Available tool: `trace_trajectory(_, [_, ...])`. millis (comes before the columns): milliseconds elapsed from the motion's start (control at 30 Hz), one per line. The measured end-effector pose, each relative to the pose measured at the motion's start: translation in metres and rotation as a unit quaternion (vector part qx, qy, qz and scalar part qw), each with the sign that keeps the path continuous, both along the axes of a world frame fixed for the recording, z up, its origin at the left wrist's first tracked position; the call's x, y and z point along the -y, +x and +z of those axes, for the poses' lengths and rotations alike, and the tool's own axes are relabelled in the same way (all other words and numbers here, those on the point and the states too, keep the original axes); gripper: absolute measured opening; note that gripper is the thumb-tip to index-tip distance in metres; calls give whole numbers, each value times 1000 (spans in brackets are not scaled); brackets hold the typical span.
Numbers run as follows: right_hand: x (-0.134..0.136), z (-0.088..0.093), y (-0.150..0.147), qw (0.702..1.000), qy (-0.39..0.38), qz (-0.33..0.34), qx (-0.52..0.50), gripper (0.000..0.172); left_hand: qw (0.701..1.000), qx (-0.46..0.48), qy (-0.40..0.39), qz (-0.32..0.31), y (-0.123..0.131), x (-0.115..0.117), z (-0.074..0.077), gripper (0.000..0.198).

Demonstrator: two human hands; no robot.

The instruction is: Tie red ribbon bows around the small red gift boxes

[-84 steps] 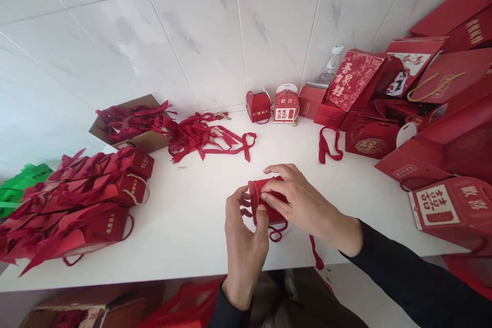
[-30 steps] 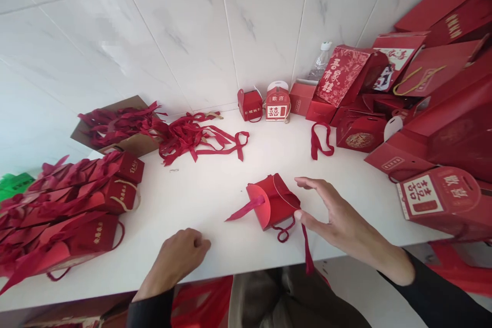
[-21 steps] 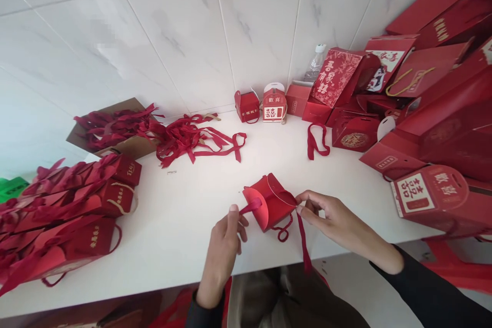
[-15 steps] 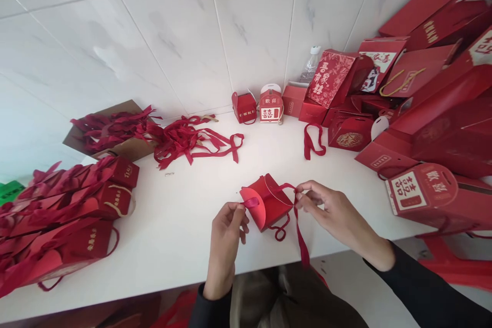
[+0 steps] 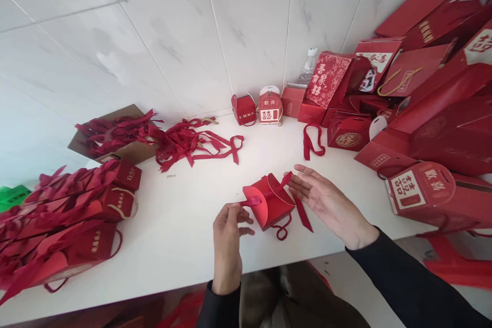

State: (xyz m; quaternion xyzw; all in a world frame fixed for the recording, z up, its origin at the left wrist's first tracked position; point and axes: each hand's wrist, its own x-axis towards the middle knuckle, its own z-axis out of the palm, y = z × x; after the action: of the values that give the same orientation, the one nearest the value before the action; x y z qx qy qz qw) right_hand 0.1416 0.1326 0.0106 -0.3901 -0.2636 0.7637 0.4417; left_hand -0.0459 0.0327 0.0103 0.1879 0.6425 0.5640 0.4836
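- The box (image 5: 272,212) sits on the desk (image 5: 180,230) near its front edge, between both hands, set askew, with its rounded flaps folded in over the top.
- A ribbon (image 5: 252,201) comes out through the left flap, crosses the top and rises at the right flap.
- The left hand (image 5: 229,220) has its thumb and forefinger closed on the ribbon's left end; its other fingers are loosely curled.
- The right hand (image 5: 326,202) is spread, fingers mostly straight, with its fingertips at the ribbon's right side; I cannot tell whether they grip it.
- The ribbon's other end hangs beneath those fingers.
- A twisted cord (image 5: 282,231) lies looped on the desk at the box's near side.
- Behind, a loose ribbon (image 5: 314,144) lies bent on the desk.
- Further left, a tangle (image 5: 179,141) of ribbons lies beside a carton (image 5: 138,152) filled with more.
- At far left, tied boxes (image 5: 86,246) stand packed together in 3 rows.
- By the wall (image 5: 169,36) stand 2 small boxes (image 5: 270,111).
- On the right, red boxes (image 5: 334,79) are heaped, with a clear bottle (image 5: 308,67) behind.
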Motion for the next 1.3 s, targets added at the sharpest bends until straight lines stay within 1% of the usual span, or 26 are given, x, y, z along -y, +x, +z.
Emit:
trace_trajectory(100, [-3,-5,0,998,-44,-11,-36,35,997,47,-47,-48,-1,3,-4,47])
trace_trajectory(133, [-3,-6,0,998,-53,-13,-40,34,995,64,-55,-59,0,2,-6,53])
trace_trajectory(167, [-3,-7,0,997,-58,-15,-41,32,994,79,-54,-56,3,0,-8,55])
trace_trajectory(200, [-2,-6,-1,997,-62,-15,-41,31,994,90,-42,-40,5,-2,-10,53])
trace_trajectory(267, [0,-4,-4,998,-53,-13,-30,30,995,99,4,14,10,-8,-13,40])
trace_trajectory(333, [2,1,-8,1000,-20,-11,-5,29,992,109,42,54,10,-13,-14,29])
trace_trajectory(367, [3,3,-9,1000,0,-10,8,28,990,114,52,64,8,-15,-14,25])
trace_trajectory(467, [4,7,-11,999,39,-7,28,26,982,145,61,100,-10,-16,-10,23])
trace_trajectory(567, [4,5,-10,999,40,-5,35,28,972,163,58,157,-34,-13,-4,24])
trace_trajectory(633, [4,3,-9,998,46,-7,45,30,965,162,87,187,-41,-10,-1,28])
trace_trajectory(667, [4,2,-10,997,53,-8,52,30,962,170,108,183,-40,-8,0,30])
trace_trajectory(700, [3,1,-10,996,62,-8,60,31,961,182,127,163,-35,-6,1,34])
trace_trajectory(767, [3,0,-12,994,76,-10,75,32,966,195,146,90,-18,-3,0,41])
trace_trajectory(800, [2,0,-12,993,82,-15,81,32,971,178,145,60,-7,-2,-1,41])
trace_trajectory(833, [2,0,-12,992,88,-21,87,32,978,145,144,47,4,-3,-2,41])
trace_trajectory(933, [1,2,-11,986,118,-33,111,29,986,32,151,70,25,-9,-4,37])
trace_trajectory(1000, [2,4,-8,979,148,-29,138,27,984,-16,159,75,28,-15,-2,33])
trace_trajectory(1100, [4,12,-7,961,207,-28,182,25,979,-68,183,56,22,-23,8,30])
trace_trajectory(1200, [3,25,-9,930,284,-41,230,22,970,-122,209,25,15,-27,22,28])
trace_trajectory(1300, [-3,37,-10,877,372,-38,301,20,962,-174,208,-17,13,-31,32,26])
